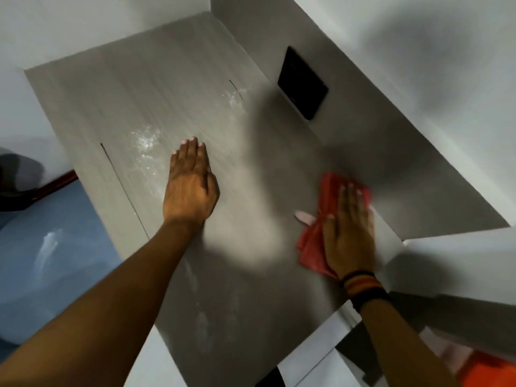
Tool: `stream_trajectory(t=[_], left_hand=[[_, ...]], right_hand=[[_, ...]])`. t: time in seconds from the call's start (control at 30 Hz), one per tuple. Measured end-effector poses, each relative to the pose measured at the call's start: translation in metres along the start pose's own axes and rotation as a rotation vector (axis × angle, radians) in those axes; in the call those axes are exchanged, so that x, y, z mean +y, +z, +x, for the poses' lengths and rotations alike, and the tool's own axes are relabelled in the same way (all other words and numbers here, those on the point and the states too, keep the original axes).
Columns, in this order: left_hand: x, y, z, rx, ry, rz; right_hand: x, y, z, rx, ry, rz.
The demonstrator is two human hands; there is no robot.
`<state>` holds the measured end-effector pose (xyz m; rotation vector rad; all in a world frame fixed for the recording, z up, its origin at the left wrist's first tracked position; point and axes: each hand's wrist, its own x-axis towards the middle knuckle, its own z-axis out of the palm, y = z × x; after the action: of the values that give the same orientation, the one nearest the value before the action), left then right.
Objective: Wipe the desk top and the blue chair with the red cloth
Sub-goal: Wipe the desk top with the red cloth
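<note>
The grey wood-grain desk top (156,88) fills the middle of the view, with white dusty smears near its centre. My left hand (190,182) lies flat on it, palm down, fingers together, holding nothing. My right hand (349,233) presses flat on the crumpled red cloth (311,247) at the desk's right side, close to the back panel. The cloth sticks out beyond my fingers and to the left of my palm. The blue chair (55,247) shows at the lower left, beside the desk's edge, with a white smear on its seat.
A black socket plate (303,83) sits on the grey back panel. A white shelf (446,263) juts out at the right, near my right wrist. White walls enclose the desk. Something orange (488,372) lies at the bottom right.
</note>
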<state>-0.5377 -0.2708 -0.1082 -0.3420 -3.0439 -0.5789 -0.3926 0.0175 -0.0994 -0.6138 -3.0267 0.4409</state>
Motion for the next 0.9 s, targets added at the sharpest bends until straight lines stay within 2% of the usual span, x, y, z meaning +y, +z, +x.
stream_trajectory(t=[0.1, 0.2, 0.33, 0.5, 0.73, 0.8, 0.9], left_hand=[[0.001, 0.0, 0.002, -0.013, -0.004, 0.021], [0.0, -0.001, 0.004, -0.012, -0.014, 0.034], [-0.001, 0.004, 0.005, -0.002, -0.022, 0.051], [-0.002, 0.009, 0.007, 0.032, -0.019, 0.055], [-0.005, 0.017, 0.005, 0.088, 0.011, 0.005], [-0.004, 0.018, 0.004, 0.094, 0.008, 0.011], [-0.005, 0.018, 0.003, 0.097, 0.021, -0.002]], right_hand=[[0.02, 0.0, -0.043, 0.08, 0.12, -0.026], [-0.008, 0.011, -0.048, 0.093, 0.215, -0.076], [-0.05, 0.018, -0.009, 0.001, 0.013, -0.099], [-0.125, 0.034, 0.128, -0.012, -0.246, -0.088], [-0.244, 0.058, 0.304, -0.08, -0.401, -0.103], [-0.256, 0.06, 0.316, -0.101, -0.418, -0.107], [-0.232, 0.055, 0.267, -0.069, -0.47, -0.061]])
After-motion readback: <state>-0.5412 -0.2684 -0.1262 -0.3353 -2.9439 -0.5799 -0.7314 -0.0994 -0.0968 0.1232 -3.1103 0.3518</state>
